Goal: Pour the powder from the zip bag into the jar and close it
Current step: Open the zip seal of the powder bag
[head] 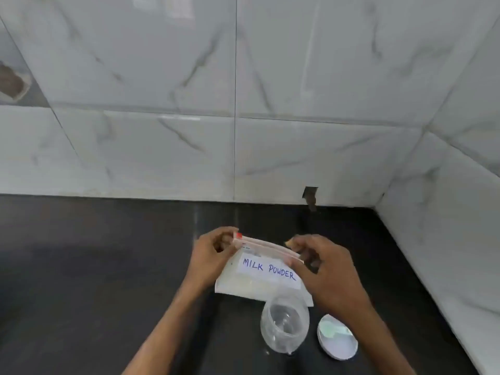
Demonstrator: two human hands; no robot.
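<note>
A clear zip bag (259,282) labelled "MILK POWDER" stands upright on the dark counter, with pale powder in its lower part. My left hand (213,253) pinches the left end of its zip strip. My right hand (322,266) pinches the right end of the strip. The two sides of the strip look slightly parted. In front of the bag stands an open, empty clear jar (284,324). Its round silver lid (336,336) lies flat on the counter to the jar's right.
The black counter (94,280) runs back to a white marble-tiled wall (235,104). A second tiled wall (446,239) closes off the right side. A small notch (310,194) is cut in the wall's base behind the bag.
</note>
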